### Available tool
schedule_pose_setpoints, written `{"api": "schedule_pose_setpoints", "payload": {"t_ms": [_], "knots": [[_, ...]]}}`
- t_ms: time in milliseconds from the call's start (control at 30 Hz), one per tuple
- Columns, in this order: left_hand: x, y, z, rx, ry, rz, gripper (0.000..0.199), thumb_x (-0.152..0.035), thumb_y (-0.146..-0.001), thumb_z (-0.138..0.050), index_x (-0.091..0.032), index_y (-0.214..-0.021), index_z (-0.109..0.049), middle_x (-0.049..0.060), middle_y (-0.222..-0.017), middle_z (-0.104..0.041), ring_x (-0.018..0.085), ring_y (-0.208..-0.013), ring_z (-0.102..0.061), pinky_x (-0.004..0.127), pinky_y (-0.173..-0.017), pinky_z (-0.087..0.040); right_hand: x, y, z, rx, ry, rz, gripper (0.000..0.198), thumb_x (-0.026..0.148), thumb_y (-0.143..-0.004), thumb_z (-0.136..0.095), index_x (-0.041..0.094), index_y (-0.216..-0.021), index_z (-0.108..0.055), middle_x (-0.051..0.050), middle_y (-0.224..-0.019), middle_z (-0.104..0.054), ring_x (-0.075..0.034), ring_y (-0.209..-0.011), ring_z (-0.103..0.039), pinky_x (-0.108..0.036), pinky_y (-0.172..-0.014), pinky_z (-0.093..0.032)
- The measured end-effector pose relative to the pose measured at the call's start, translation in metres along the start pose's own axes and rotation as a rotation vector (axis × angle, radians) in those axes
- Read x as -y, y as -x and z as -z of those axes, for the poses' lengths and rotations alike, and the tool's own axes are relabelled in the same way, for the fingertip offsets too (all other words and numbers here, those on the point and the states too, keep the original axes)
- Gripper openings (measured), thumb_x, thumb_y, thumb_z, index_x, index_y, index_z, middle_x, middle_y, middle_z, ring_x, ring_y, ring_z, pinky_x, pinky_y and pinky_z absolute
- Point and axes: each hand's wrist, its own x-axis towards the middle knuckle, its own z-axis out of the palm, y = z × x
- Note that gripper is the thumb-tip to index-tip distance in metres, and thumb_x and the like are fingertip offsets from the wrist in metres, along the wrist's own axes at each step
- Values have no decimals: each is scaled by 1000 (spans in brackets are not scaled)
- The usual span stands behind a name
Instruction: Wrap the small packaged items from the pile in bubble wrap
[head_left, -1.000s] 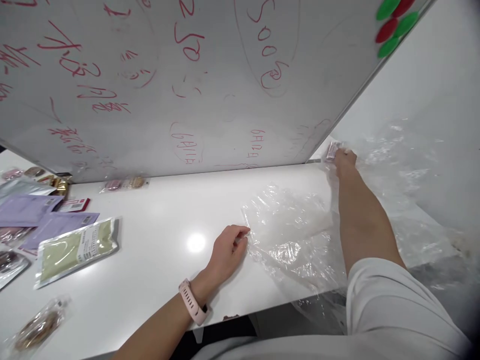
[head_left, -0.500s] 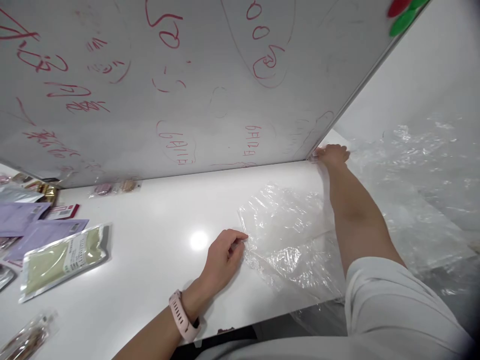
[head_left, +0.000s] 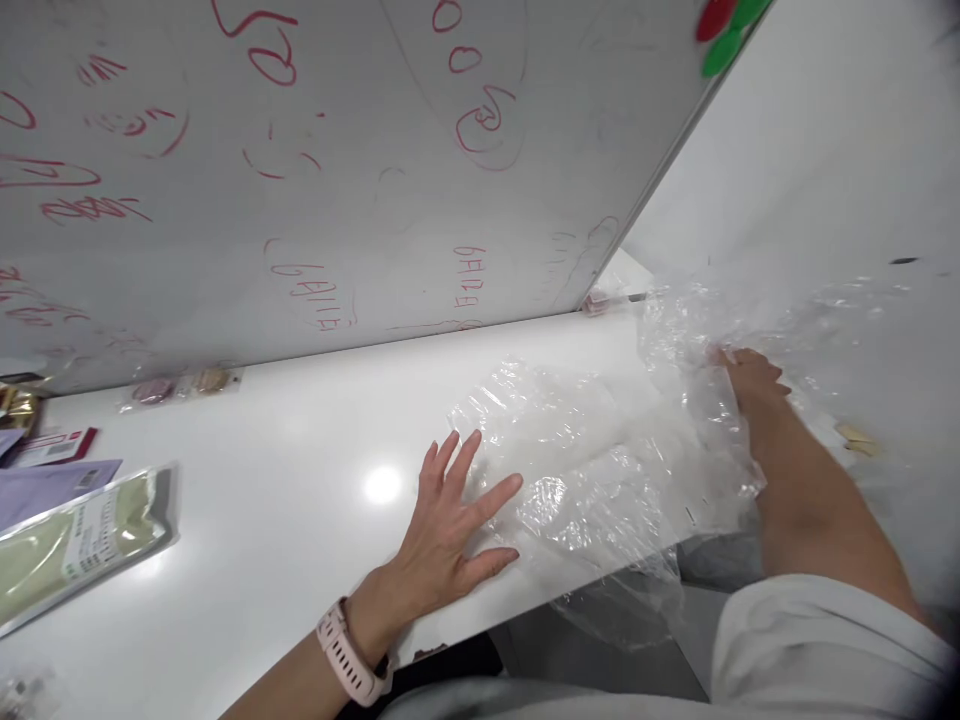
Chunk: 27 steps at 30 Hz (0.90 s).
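A crumpled clear plastic sheet (head_left: 577, 440) lies over the right end of the white table, and part of it hangs past the front edge. My left hand (head_left: 454, 535), with a pink watch strap at the wrist, spreads its fingers at the sheet's left side. Farther right, beyond the table's end, my right hand (head_left: 754, 375) is closed on the raised right part of the sheet. Its fingertips are partly hidden by the glossy folds.
A whiteboard (head_left: 337, 180) with red writing stands along the table's back edge. Two small wrapped discs (head_left: 180, 388) lie at its foot. To the left are a green pouch (head_left: 90, 545), a purple pouch (head_left: 56, 492) and a red-and-white box (head_left: 56, 447). A white wall (head_left: 840, 170) rises at right.
My left hand has opened from a loose curl to spread fingers. My right hand has moved away from the whiteboard's corner, rightward and nearer, and the plastic's right part has shifted. The view has turned right.
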Motion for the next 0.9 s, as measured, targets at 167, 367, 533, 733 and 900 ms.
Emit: {"api": "schedule_pose_setpoints", "payload": {"t_ms": [167, 367, 533, 733, 900], "knots": [[-29, -19, -29, 173, -21, -126, 85, -57, -80, -71, -42, -152, -31, 9, -166, -13, 45, -152, -6, 78, -114, -10, 23, 72, -11, -9, 53, -76, 26, 45, -91, -51, 23, -92, -65, -21, -127, -53, -41, -130, -41, -67, -106, -25], [-27, -20, -47, 301, -129, 19, 57, -38, -86, -70, -32, -139, -49, 11, -162, -29, 44, -150, -16, 78, -113, -12, 101, 162, -37, 105, 11, 207, 34, 40, -96, -42, 17, -93, -67, -18, -110, -63, -34, -115, -51, -62, -101, -32], [-6, 4, -13, 274, -237, 69, 43, -21, -87, -65, -29, -128, -56, 9, -157, -38, 43, -147, -25, 76, -112, -17, 188, 248, -71, 280, -47, 600, 33, 35, -98, -47, 18, -77, -67, -9, -95, -70, -24, -103, -57, -43, -98, -35], [19, 36, 31, 199, -289, 308, 49, -9, -76, -57, -25, -123, -60, 14, -121, -63, 41, -126, -49, 74, -108, -24, 305, 331, -112, 437, -115, 945, 43, 40, -102, -44, 17, -78, -70, -7, -94, -72, -21, -100, -59, -36, -93, -32], [40, 56, 48, 21, -203, 452, 48, -17, -79, -55, -21, -127, -53, 17, -124, -60, 42, -129, -45, 72, -103, -29, 382, 369, -139, 525, -158, 1129, 45, 41, -104, -40, 16, -83, -71, -4, -93, -72, -17, -97, -59, -31, -95, -29]]}}
